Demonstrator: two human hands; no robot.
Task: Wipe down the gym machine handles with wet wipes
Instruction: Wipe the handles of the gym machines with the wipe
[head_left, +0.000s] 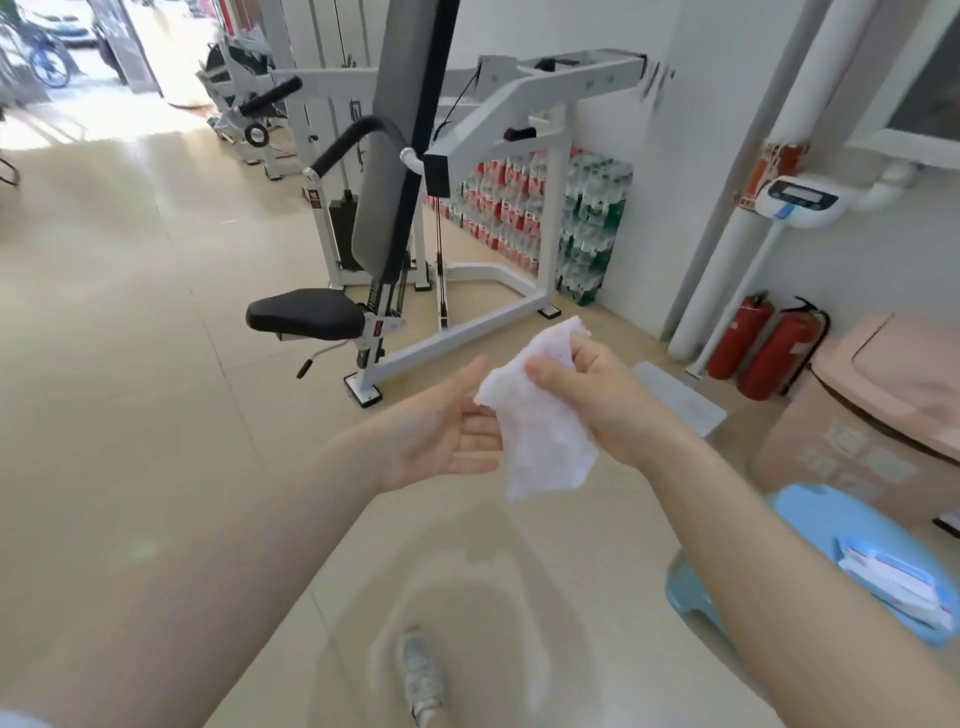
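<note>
A white wet wipe (540, 431) hangs crumpled in front of me, pinched at its top by my right hand (587, 384). My left hand (447, 431) is open, palm up, its fingertips touching the wipe's left edge. Ahead stands a white gym machine (498, 130) with a black seat (306, 314) and a grey back pad. Its black padded handle (353, 140) curves up left of the pad, and a second black handle (270, 96) sticks out farther back. Both hands are well short of the handles.
A light blue stool (810, 519) at lower right carries a wipes pack (893, 582). A pink lidded bin (883, 415), two red fire extinguishers (763, 348) and a scale stand at right. Stacked bottle packs (540, 218) line the wall. My shoe (421, 675) is on the beige tile floor.
</note>
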